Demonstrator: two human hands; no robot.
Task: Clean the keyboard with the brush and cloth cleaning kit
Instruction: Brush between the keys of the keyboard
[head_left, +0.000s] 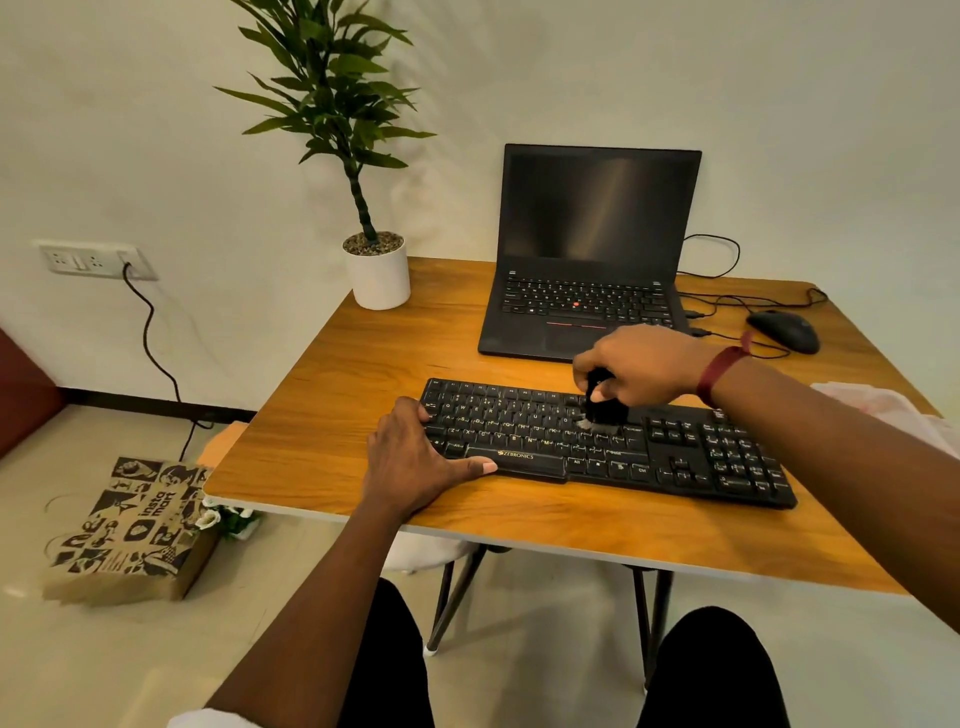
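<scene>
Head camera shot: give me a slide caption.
Right hand grips a black brush against the keyboard while the left hand rests on its left end.

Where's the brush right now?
Head view: the brush is gripped in the right hand, bristles down on the keyboard just right of its middle, in front of the laptop.
</scene>
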